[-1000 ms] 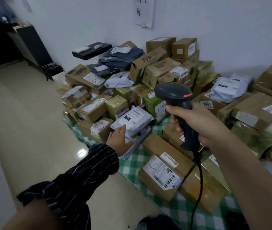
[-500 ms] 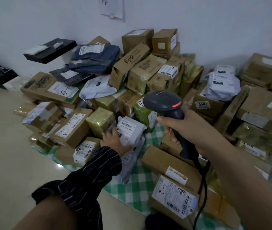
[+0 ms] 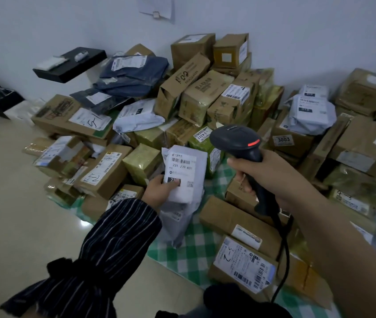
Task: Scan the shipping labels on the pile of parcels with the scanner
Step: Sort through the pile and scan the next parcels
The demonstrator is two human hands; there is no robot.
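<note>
Our left hand (image 3: 159,191) pinches a white mailer (image 3: 199,177) at its lower left edge, thumb curled onto the label (image 3: 182,168), holding it at the front of the pile (image 3: 205,92). Our right hand (image 3: 274,177) is clamped round the handle of the scanner (image 3: 235,138), also at the pile's front. The label faces us, with a barcode above "231 239 K01", and a red light glows on the scanner head

Both arms reach forward, each hand holding something.
My left hand (image 3: 159,191), striped sleeve at the wrist, pinches a white mailer (image 3: 185,166), thumb on its label; my right hand (image 3: 271,177), forearm bare, wraps the scanner (image 3: 235,138) handle.
</note>
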